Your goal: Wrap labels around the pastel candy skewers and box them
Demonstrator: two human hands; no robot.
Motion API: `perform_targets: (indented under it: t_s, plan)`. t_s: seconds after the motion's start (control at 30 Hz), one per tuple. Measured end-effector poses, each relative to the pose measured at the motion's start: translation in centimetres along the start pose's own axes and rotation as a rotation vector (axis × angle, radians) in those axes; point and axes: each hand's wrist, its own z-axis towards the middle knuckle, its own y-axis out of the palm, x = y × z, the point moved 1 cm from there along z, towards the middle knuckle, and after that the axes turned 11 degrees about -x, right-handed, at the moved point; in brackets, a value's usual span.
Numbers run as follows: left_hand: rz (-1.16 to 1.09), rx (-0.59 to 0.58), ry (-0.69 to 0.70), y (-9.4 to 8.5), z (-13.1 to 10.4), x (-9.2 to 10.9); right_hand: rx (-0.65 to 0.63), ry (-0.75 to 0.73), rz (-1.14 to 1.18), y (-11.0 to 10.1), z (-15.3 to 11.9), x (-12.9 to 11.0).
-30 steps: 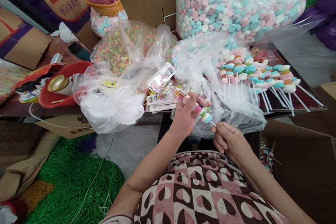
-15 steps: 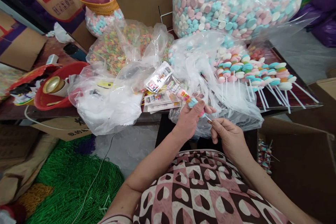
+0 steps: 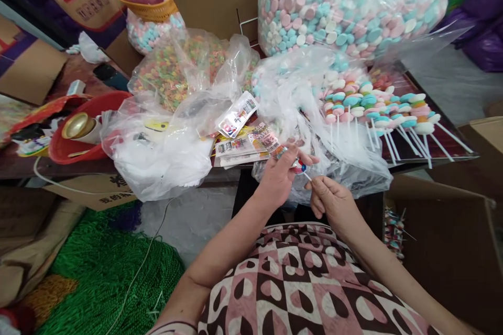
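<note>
My left hand (image 3: 280, 174) is closed round a candy skewer in a printed wrapper (image 3: 267, 137), with the thumb lying across it. The wrapper's end sticks out beyond the fingers, and coloured candy (image 3: 299, 166) shows at the lower end. My right hand (image 3: 329, 196) pinches the white stick (image 3: 308, 178) of this same skewer between thumb and fingertips. Just beyond the left hand, flat printed wrappers (image 3: 239, 149) lie at the table edge, and another printed pack (image 3: 238, 115) rests behind them. Part of the skewer is hidden by the left hand.
Several marshmallow skewers (image 3: 377, 107) lie at the right with sticks toward me. Behind stands a large bag of marshmallows (image 3: 349, 10). A bag of small gummies (image 3: 176, 70), a white plastic bag (image 3: 165, 152) and a red basin (image 3: 58, 141) fill the left. An open carton (image 3: 444, 230) stands low right.
The skewer has turned in my hands, so the printed back with a barcode now faces up where the candy showed. Both hands have shifted slightly left.
</note>
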Motion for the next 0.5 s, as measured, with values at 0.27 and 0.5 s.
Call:
perform_targets:
  t_s: [0.27, 0.5]
  plan:
    - [-0.02, -0.013, -0.077, -0.1, -0.4, -0.9, -0.09, 0.061, 0.115, 0.5, -0.3, -0.2]
    - [-0.016, -0.052, -0.152, 0.1, -0.8, -1.8, -0.072, 0.064, 0.22, 0.5, -0.1, -0.5]
